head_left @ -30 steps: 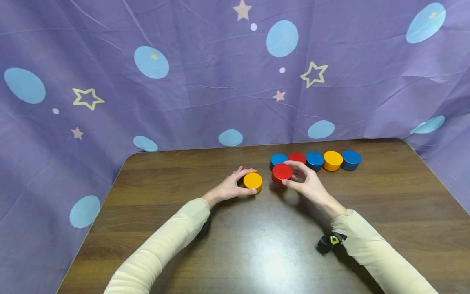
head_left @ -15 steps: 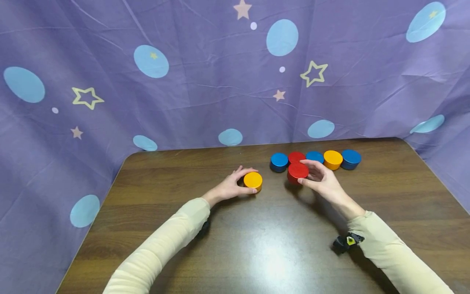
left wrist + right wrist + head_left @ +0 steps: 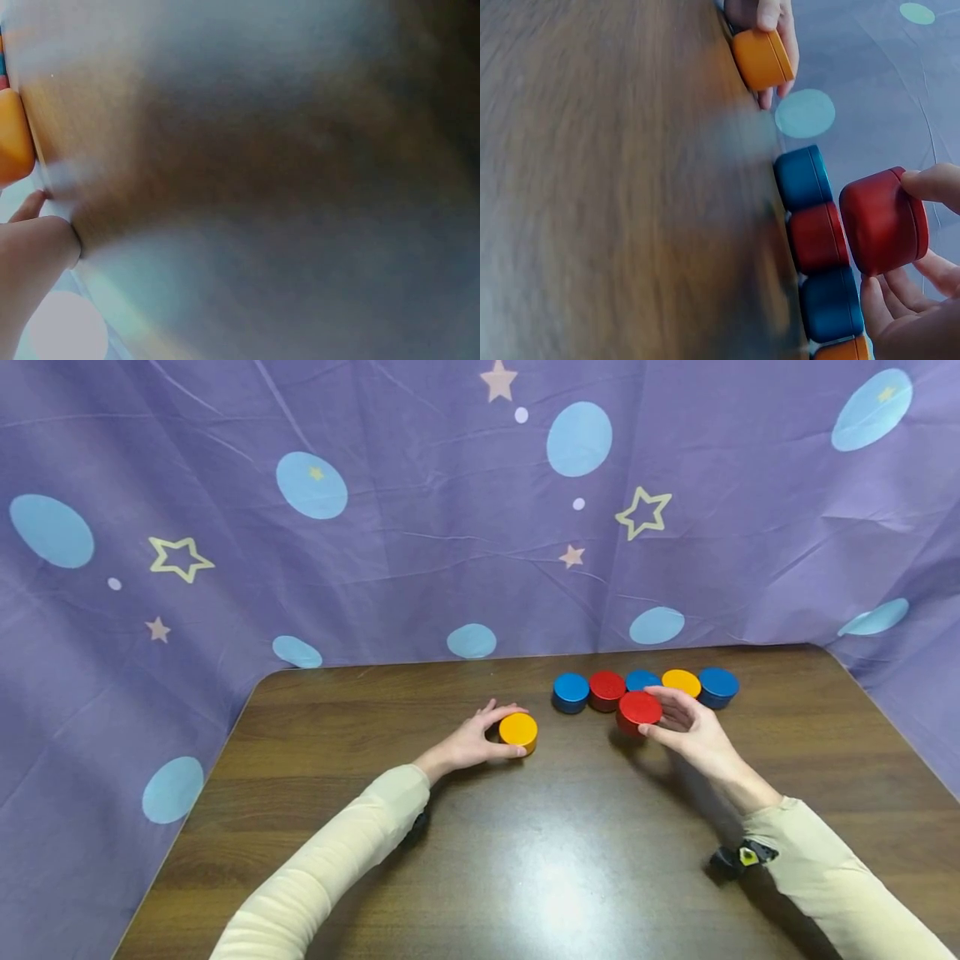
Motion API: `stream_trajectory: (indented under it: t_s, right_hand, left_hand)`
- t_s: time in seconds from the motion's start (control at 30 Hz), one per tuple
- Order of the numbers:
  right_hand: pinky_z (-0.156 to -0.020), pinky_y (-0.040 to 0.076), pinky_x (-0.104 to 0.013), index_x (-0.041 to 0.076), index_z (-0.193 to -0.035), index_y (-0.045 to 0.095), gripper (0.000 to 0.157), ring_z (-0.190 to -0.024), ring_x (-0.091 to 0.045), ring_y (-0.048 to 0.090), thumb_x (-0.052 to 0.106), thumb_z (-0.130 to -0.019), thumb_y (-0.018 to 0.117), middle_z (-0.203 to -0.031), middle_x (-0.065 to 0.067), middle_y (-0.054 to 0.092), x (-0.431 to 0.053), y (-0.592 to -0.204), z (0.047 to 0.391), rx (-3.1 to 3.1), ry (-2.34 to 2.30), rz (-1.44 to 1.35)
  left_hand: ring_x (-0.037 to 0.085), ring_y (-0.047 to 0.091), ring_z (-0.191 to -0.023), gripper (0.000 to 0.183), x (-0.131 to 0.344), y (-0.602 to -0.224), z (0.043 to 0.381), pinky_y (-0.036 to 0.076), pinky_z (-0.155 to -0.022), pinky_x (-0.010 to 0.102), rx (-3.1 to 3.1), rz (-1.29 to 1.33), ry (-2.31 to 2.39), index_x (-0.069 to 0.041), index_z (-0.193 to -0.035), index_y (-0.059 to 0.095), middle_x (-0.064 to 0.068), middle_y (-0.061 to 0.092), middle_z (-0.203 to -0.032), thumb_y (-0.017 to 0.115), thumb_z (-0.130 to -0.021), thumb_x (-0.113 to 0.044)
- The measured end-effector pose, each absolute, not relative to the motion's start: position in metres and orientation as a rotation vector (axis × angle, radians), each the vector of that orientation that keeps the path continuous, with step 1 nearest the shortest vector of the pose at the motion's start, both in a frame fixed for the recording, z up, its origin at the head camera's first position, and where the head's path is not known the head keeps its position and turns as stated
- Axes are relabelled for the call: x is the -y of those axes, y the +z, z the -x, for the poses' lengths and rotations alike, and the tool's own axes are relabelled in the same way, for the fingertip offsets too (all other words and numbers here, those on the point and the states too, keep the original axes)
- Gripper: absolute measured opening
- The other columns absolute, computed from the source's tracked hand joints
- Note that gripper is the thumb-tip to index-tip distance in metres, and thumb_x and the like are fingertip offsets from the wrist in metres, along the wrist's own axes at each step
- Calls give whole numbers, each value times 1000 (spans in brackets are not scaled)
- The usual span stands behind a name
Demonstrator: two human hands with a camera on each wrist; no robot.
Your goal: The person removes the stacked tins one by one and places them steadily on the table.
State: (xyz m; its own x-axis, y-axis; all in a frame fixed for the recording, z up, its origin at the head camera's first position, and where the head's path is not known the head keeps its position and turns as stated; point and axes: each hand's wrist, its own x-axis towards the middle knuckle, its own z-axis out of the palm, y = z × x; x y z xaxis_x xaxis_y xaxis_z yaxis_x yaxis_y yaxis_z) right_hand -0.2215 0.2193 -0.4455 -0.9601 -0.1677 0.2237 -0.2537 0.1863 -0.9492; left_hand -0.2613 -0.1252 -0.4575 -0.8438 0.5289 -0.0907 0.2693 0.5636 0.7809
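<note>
My right hand [image 3: 693,731] grips a small round red tin [image 3: 640,712] by its sides, held in front of a row of similar tins. In the right wrist view this lidded red tin [image 3: 881,221] hangs above the table between thumb and fingers. My left hand [image 3: 474,739] holds an orange tin [image 3: 518,732] on the table, thumb on the near side and fingers behind. The row has a blue tin [image 3: 571,692], a red tin [image 3: 607,691], a second blue tin [image 3: 642,679] partly hidden, an orange tin [image 3: 681,686] and a blue tin [image 3: 717,687] at the right end.
The brown wooden table [image 3: 375,710] ends at the back against a purple curtain [image 3: 420,527] with stars and dots. A black wrist camera [image 3: 738,858] sits under the right sleeve. Light glares off the table's middle.
My right hand has carried the red tin to the right along the front of the row, uncovering the left blue and red tins. The left hand and its orange tin stay put.
</note>
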Motion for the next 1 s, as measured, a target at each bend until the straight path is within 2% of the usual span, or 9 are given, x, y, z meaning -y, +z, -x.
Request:
stream_trajectory:
  t_s: [0.07,0.13,0.6,0.87,1.0]
  right_hand:
    - [-88,44,-12,-12,-132,45,53,-101,-1,58,-4,-86,69,-115,7,59,-223,-446,220,2346,1924,-410]
    - [-87,44,-12,-12,-132,45,52,-101,-1,58,-5,-86,68,-113,10,59,-227,-445,219,2331,1934,-398]
    - [-84,45,-10,0,-131,52,49,-99,0,59,-6,-85,69,-111,11,62,-256,-445,212,2257,2038,-288]
    - [-81,45,-9,3,-131,52,47,-96,5,59,-3,-87,69,-109,16,61,-280,-448,210,2359,1903,-251]
    - [-80,45,-8,8,-129,55,46,-95,6,59,-5,-87,68,-107,18,61,-295,-450,208,2368,1868,-238]
  left_hand:
    - [31,6,-145,62,125,-457,261,3,-115,50,-2482,-653,1162,-19,-140,52,7,34,-152,76,-84,-27]
    - [31,6,-145,62,125,-457,261,3,-114,50,-2481,-651,1163,-19,-140,52,7,34,-153,76,-84,-27]
    - [33,6,-145,62,127,-459,262,3,-114,51,-2484,-661,1158,-18,-140,52,7,34,-153,76,-84,-27]
    - [32,6,-145,61,126,-458,262,3,-114,52,-2478,-670,1163,-17,-140,51,8,35,-152,76,-84,-28]
    - [32,6,-145,62,125,-458,263,3,-114,51,-2472,-665,1162,-17,-140,51,8,35,-152,76,-84,-28]
